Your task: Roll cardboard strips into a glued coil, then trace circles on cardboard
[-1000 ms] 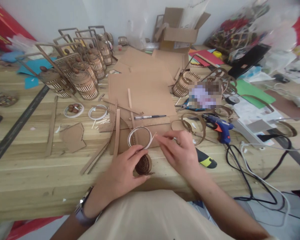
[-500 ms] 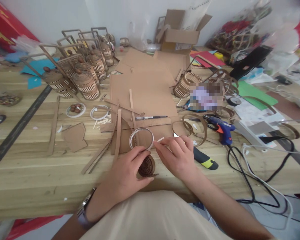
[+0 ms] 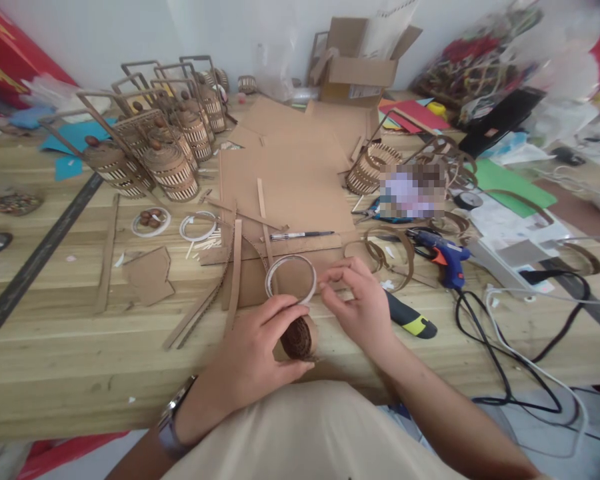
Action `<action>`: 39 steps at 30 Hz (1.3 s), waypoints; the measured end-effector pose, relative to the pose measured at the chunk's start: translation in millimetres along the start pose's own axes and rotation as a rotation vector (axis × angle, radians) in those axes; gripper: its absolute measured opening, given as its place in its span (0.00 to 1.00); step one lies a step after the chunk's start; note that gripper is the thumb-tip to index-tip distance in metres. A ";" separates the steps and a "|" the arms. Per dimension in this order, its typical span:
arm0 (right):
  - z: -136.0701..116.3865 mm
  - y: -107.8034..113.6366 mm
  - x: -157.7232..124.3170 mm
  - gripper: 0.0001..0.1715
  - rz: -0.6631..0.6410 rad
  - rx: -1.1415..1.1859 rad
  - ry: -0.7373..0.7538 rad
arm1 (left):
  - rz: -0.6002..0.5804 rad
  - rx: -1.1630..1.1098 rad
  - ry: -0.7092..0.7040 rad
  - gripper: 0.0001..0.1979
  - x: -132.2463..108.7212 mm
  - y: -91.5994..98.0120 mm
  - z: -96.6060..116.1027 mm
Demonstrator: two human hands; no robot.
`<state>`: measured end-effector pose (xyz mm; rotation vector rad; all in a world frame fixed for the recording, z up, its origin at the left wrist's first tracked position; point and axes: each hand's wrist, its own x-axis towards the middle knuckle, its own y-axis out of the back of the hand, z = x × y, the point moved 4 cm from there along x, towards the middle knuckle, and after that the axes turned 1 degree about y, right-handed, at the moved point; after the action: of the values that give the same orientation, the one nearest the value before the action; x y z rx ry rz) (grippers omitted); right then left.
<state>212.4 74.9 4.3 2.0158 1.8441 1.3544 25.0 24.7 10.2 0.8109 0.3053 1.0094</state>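
Note:
My left hand (image 3: pixel 257 343) is closed around a tight coil of brown corrugated cardboard strip (image 3: pixel 296 339) near the table's front edge. The same hand's fingers also grip a white roll of tape (image 3: pixel 315 280), which stands tilted above the coil. Just to the right of the tape roll is my right hand (image 3: pixel 360 300), thumb and forefinger pinched together. Whatever may be between those fingertips is too small to make out. Under the tape roll lie cardboard sheets (image 3: pixel 290 167), with a pen (image 3: pixel 303 235) on them. A black and yellow utility knife (image 3: pixel 413 317) rests beside my right wrist.
Several lidded cardboard baskets with tall handles (image 3: pixel 170 170) stand at the back left. An unlidded one (image 3: pixel 373 167) is at the right, near a blue glue gun (image 3: pixel 447 260) and cables. Cardboard strips (image 3: pixel 237 267), wooden beads (image 3: pixel 151 217) and another tape roll (image 3: pixel 199 227) lie on the left.
The tape roll and coil have shifted slightly right in my left hand. The short pale strip that showed at my right fingertips is out of sight, and that hand has turned a little.

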 end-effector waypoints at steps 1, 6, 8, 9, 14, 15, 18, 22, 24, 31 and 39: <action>8.9 3.0 2.3 0.06 0.028 0.050 -0.075 | -0.003 -0.024 -0.001 0.29 -0.9 0.9 0.0; 29.8 10.7 2.2 0.03 0.050 0.395 -0.258 | 0.054 -0.041 0.081 0.26 1.4 1.5 -13.1; 21.8 7.9 -4.6 0.07 -0.007 0.571 -0.276 | 0.107 -0.043 0.125 0.25 4.0 0.4 -19.8; 15.9 5.8 -8.9 0.08 -0.036 0.661 -0.293 | 0.130 -0.057 0.140 0.25 5.0 -0.3 -22.2; -10.1 -6.6 -27.0 0.07 -0.177 0.997 -0.470 | 0.144 -0.169 0.184 0.26 6.3 -4.1 -26.2; -12.3 -9.3 -29.2 0.08 -0.203 1.037 -0.529 | 0.134 -0.183 0.191 0.26 6.3 -4.4 -26.0; -14.6 -16.1 -33.1 0.11 -0.242 1.131 -0.664 | 0.109 -0.216 0.204 0.28 6.6 -4.8 -25.2; -14.4 -20.8 -34.9 0.10 -0.257 1.168 -0.706 | 0.091 -0.251 0.200 0.29 6.2 -5.3 -24.9; -14.5 -22.3 -35.8 0.09 -0.276 1.180 -0.717 | 0.089 -0.262 0.197 0.29 5.2 -5.3 -25.5; -16.3 -24.7 -35.9 0.08 -0.326 1.189 -0.737 | 0.077 -0.292 0.197 0.29 4.3 -6.1 -26.3; -13.5 -25.1 -36.0 0.10 -0.331 1.136 -0.731 | 0.066 -0.288 0.197 0.29 4.4 -6.6 -25.0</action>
<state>189.2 45.0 -21.7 1.8965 2.5171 -0.6595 17.0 38.0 -10.9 0.4647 0.2942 1.1672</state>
